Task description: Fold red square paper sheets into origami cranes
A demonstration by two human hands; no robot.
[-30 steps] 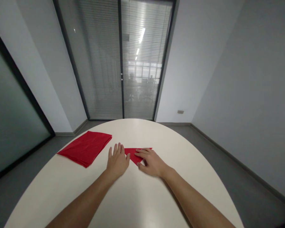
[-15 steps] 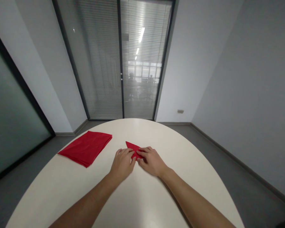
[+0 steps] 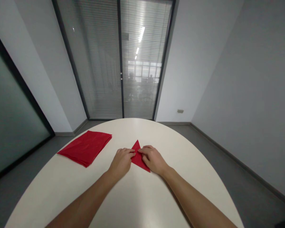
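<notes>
Folded red triangle (image 3: pixel 137 160): just one, on one white table (image 3: pixel 123 202), right between two hands!
Left hand (image 3: pixel 121 161): half-curled, fingertips at its left edge; pinching or pressing, can't tell.
Right hand (image 3: pixel 154 160): half-curled too, fingers over its right side, grip unclear.
Red stack (image 3: pixel 87 148): one, off left, layers uncountable.

1 small red triangle (image 3: pixel 138 159) on white table (image 3: pixel 173 139); left hand (image 3: pixel 121 161) touching its left side, right hand (image 3: pixel 154 160) its right. Layered red stack (image 3: pixel 86 148) at left, near rim. Slatted blinds (image 3: pixel 102 82) beyond.
</notes>
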